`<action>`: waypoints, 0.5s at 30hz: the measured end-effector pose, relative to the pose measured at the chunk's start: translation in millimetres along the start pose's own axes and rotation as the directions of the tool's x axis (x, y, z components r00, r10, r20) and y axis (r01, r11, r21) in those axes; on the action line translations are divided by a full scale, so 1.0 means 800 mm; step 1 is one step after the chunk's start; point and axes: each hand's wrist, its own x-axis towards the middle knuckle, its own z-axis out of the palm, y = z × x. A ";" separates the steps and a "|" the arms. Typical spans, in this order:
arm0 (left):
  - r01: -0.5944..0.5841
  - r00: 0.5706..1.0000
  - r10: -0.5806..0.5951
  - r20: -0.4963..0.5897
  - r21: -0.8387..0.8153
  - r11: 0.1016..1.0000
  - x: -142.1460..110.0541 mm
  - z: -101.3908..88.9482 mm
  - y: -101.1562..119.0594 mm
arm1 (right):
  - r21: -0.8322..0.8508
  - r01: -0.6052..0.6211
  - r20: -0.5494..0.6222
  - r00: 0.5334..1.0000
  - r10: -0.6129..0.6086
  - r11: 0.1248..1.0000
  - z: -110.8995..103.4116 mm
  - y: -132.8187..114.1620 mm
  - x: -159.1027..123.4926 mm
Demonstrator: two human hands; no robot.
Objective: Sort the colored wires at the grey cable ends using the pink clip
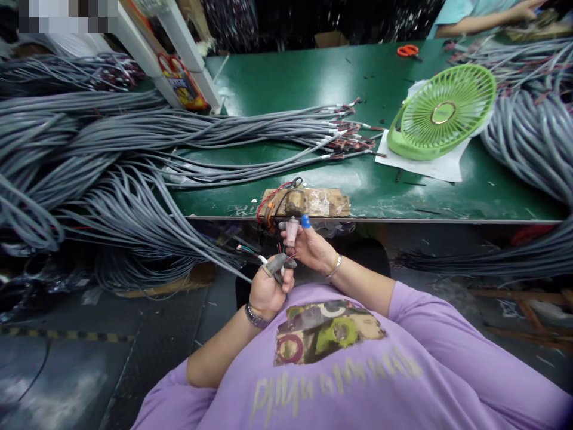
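My left hand [268, 286] is closed on the end of a grey cable [215, 260] just below the table edge, with taped finger guards on. Thin coloured wires [281, 246] stick up from that cable end. My right hand [308, 246] pinches those wires, its fingertips capped in pink and blue. Both hands sit right under a small worn wooden block [322, 202] with red and black leads, fixed at the front edge of the green table [313, 77].
Large bundles of grey cables [89, 155] cover the table's left side and hang off it; more lie at the right [532, 131]. A green fan [441, 110] lies on white paper. Orange scissors [407, 51] are far back. Another person's arm [483, 21] works at the far right.
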 end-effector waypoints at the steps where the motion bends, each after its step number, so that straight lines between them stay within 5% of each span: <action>1: -0.030 1.000 0.030 0.002 0.034 0.999 -0.002 -0.002 -0.002 | -0.021 -0.003 0.007 1.000 0.003 1.000 -0.005 -0.002 -0.001; 5: -0.169 0.984 0.178 -0.017 0.235 0.957 -0.008 -0.013 -0.010 | -0.260 -0.061 0.050 0.996 0.077 0.964 -0.028 -0.013 -0.011; 10: -0.222 0.970 0.244 -0.005 0.393 0.892 -0.009 -0.021 -0.018 | -0.583 -0.089 0.177 0.956 0.233 0.808 -0.036 -0.028 -0.027; 15: -0.199 0.979 0.190 0.071 0.529 0.825 -0.003 -0.025 -0.019 | -0.662 0.022 0.207 0.966 0.154 0.749 -0.024 -0.029 -0.033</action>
